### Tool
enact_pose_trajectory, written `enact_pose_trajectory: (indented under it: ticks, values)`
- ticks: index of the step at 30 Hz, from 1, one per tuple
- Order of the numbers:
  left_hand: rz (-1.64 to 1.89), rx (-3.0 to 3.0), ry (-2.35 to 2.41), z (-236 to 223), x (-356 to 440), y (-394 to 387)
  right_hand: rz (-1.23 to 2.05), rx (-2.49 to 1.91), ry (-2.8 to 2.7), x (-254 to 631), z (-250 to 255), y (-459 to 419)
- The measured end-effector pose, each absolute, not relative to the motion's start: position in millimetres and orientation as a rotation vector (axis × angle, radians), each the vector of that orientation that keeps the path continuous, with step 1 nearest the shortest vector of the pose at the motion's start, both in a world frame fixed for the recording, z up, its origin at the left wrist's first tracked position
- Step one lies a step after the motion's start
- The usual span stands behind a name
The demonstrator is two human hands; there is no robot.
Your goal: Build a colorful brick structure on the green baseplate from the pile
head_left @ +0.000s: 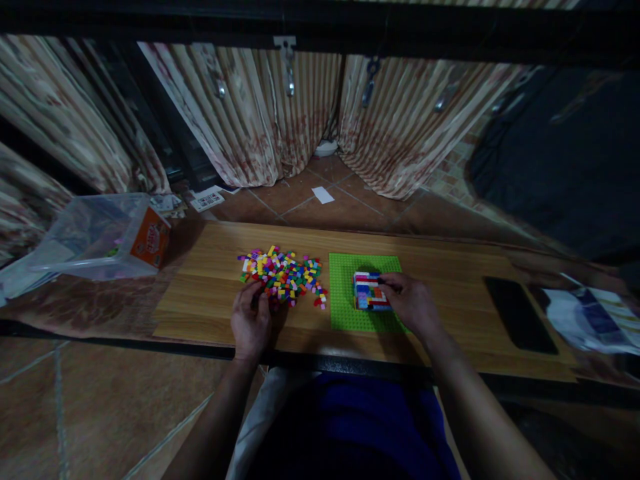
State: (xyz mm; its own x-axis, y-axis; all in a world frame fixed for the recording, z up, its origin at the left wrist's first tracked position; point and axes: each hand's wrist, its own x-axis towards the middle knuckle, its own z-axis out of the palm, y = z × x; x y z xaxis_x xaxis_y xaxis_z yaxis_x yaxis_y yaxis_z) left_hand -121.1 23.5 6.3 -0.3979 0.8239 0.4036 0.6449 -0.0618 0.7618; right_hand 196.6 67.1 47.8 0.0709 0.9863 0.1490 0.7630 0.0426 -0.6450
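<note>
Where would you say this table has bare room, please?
Bare wood lies between the green baseplate and black slab, past the right hand, and left of the brick pile. The pile, at the left hand, is crowded.

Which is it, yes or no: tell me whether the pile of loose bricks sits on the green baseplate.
No, the pile of loose bricks lies on the wood-grain board, left of the green baseplate.

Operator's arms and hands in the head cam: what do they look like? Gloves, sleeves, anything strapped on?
Left hand and right hand are ungloved. Left forearm and right forearm are bare, no sleeves in view. No watch, cable or marking that I can make out; the picture is dim. Below, blue clothing shows.
</note>
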Motion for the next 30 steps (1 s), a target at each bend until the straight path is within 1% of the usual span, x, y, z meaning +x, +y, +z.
enact_pose_trajectory:
  ticks: [5,12,23,30]
  values:
    - [1.456,1.593,2.018,5,-121,24,0.35,-1.673,-1.938,201,45,66]
    - [1.449,1.601,2.01,5,-121,24,0.286,-1.569,-2.074,208,43,66]
    - [1.447,1.618,2.022,6,-120,24,0.193,-1.553,-2.072,208,32,61]
    - [1.459,1.628,2.004,5,-121,24,0.223,-1.619,-2.008,203,32,61]
